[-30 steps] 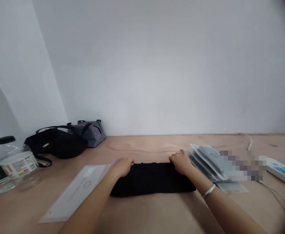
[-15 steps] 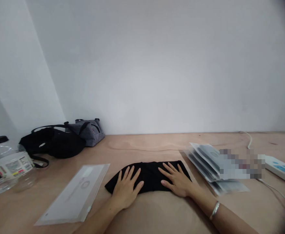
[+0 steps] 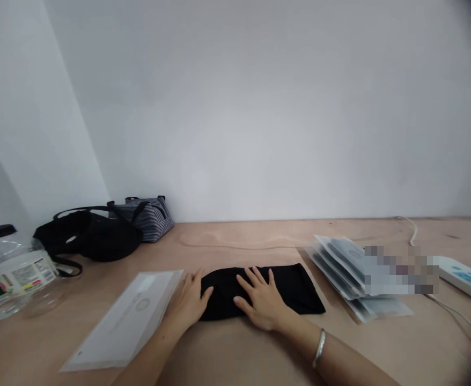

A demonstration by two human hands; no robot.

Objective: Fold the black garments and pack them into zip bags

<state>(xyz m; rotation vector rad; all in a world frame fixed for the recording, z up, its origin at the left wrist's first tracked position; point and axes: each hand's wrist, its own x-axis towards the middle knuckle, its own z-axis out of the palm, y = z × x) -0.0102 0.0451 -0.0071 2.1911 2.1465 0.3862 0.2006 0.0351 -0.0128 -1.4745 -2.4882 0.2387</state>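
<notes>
A folded piece of black cloth (image 3: pixel 300 289) lies flat on the wooden table in front of me. My right hand (image 3: pixel 262 300) rests palm down on its middle, fingers spread. At the cloth's left end is my left hand (image 3: pixel 191 300), its thumb touching the edge and its fingers stretched out, partly turned on its side. Just left of that hand lies a translucent zip bag (image 3: pixel 126 321) with a printed logo; my left forearm covers its lower right corner.
To the right is a stack of similar filled bags (image 3: pixel 340 268), with a white power strip (image 3: pixel 461 273) and cable beyond. A clear plastic bottle (image 3: pixel 18 279), a black bag (image 3: pixel 107 236) and a striped pouch (image 3: pixel 155 217) stand at the left, near the wall.
Both hands have slid left over the cloth. My left hand has moved to its left end, and my right hand has gone from the right part to the middle.
</notes>
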